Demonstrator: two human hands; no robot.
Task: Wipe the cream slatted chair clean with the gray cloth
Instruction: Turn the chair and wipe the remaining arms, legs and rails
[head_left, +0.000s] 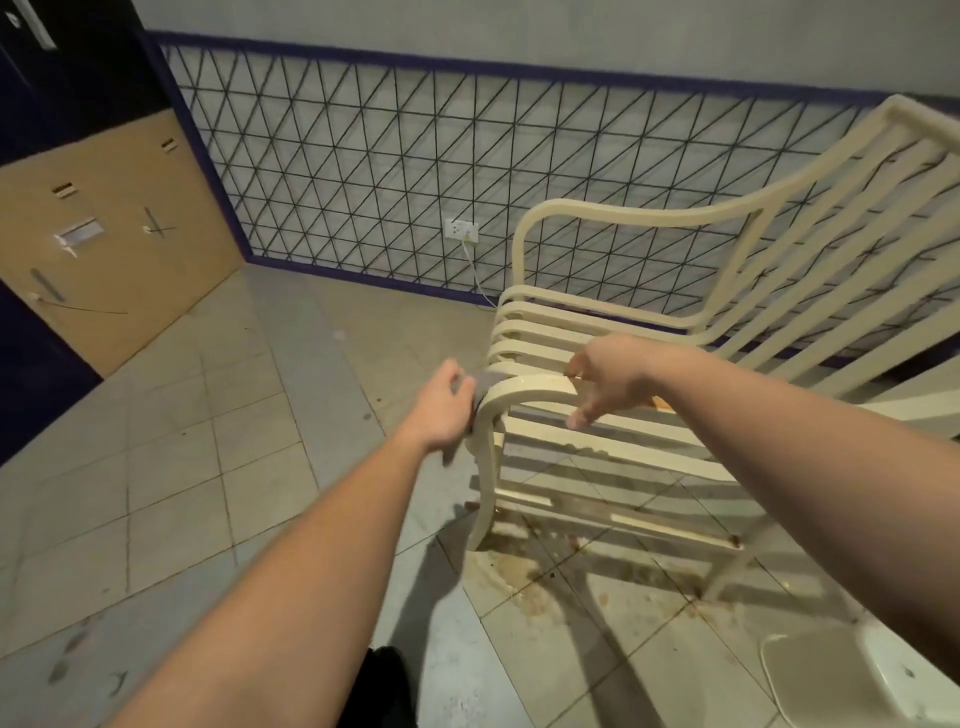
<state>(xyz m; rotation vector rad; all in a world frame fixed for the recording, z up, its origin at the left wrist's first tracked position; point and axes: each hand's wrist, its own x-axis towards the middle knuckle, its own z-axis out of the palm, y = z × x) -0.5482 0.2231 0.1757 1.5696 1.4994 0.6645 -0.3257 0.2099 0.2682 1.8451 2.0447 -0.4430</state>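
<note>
- Firstly, cream slatted chair (675, 332): we record it on the tiled floor (208, 441), right of centre, its back leaning up toward the right edge and its near armrest (524, 387) running left to right under our hands.
- Gray cloth (485, 382): pressed against the rounded front bend of that armrest, where it turns down into the front leg (483, 499). Only a small patch shows.
- Left hand (449, 410): fingers curled round the cloth, holding it to the bend from the left. We judge it the nearer hand for wiping; the armrest's long axis leads rightward from it.
- Right hand (605, 379): fingers spread and relaxed over the armrest top, steadying it, holding nothing.
- Hidden: most of the cloth lies behind the left hand; the chair's far right side is cut off.
- Surroundings: brown stains (545, 566) on the floor under the chair; a lattice-patterned wall (363, 156) with a socket (461, 229) behind.
</note>
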